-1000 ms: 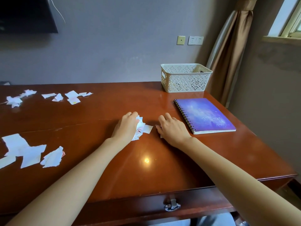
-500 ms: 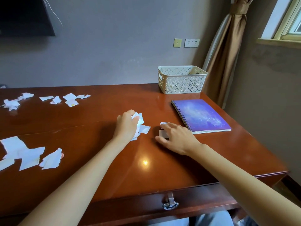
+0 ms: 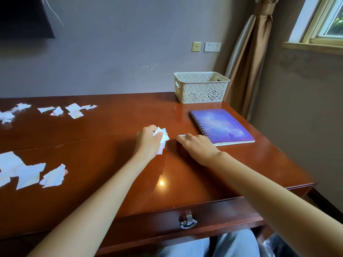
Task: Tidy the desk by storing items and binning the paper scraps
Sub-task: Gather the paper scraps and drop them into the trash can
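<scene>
My left hand (image 3: pixel 148 140) is closed around a bunch of white paper scraps (image 3: pixel 163 137) at the middle of the wooden desk (image 3: pixel 104 153). Just to its right, my right hand (image 3: pixel 197 146) pinches a small white scrap (image 3: pixel 181 136) against the desk top. A purple spiral notebook (image 3: pixel 221 127) lies flat to the right of my right hand. Behind it stands a cream lattice basket (image 3: pixel 201 88). More torn scraps lie at the front left (image 3: pixel 26 171) and the far left (image 3: pixel 74 110).
A closed drawer with a metal ring pull (image 3: pixel 188 222) runs under the desk's front edge. A wall stands behind the desk, with a tied brown curtain (image 3: pixel 248 58) and a window at the right. A dark screen (image 3: pixel 24 17) hangs at the upper left.
My left hand has gathered the scraps tighter into its grip. My right hand has slid a little left with the small scrap under its fingertips. The view has shifted slightly.
</scene>
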Available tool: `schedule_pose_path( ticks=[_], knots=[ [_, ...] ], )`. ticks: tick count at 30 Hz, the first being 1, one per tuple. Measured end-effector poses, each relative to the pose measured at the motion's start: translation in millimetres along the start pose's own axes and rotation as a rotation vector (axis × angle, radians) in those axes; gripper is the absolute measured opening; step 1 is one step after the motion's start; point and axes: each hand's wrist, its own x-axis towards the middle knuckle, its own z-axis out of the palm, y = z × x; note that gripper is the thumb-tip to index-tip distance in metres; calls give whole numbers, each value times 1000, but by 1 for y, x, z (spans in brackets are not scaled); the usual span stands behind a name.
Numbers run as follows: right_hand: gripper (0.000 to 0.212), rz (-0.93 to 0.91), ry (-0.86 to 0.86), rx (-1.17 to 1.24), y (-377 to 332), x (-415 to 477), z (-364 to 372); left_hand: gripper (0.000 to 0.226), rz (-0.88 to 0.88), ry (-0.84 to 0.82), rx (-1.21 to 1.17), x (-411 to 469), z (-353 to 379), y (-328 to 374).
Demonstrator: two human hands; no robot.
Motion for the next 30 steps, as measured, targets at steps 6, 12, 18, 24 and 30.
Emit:
schedule_pose_path(
  ticks=[6, 12, 18, 24, 30],
  knots=[
    [35, -20, 44, 266, 2, -31, -1, 13, -12, -23, -19, -8, 3, 4],
    [70, -63, -94, 483, -5, -88, -15, 21, -33, -118, -10, -19, 21, 2],
    [82, -120, 101, 267, -18, -124, 3, 17, -32, -43, -152, -46, 15, 20],
    [58, -119, 527, 170, -20, -141, 34, 10, -29, -74, -179, -64, 20, 20],
    [29, -93, 791, 95, -21, -140, 44, 31, -37, -108, -202, -82, 18, 26]
  ],
)
